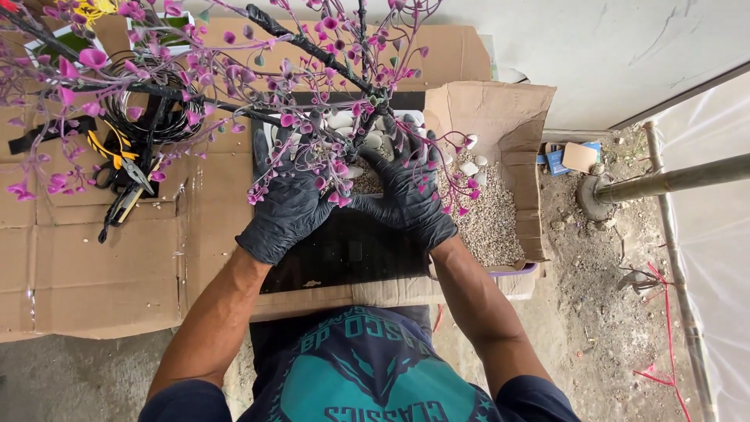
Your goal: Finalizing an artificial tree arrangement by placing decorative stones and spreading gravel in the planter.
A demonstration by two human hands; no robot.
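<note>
Work surface: flattened cardboard (94,266) over a bare concrete floor (78,375). My left hand (287,199) and right hand (408,191), both in black gloves, lie palm-down with fingers spread on the white stones (344,121) and gravel at the foot of the wire tree (312,47); neither hand closes on anything. The tree with pink buds stands at 12 o'clock in a black tray (344,250). Loose gravel (492,219) fills a torn box at 3 o'clock. Pliers (117,156) and a wire coil (144,98) lie at 10 o'clock. A metal pole (672,181) and plastic sheeting (711,258) stand far right.
</note>
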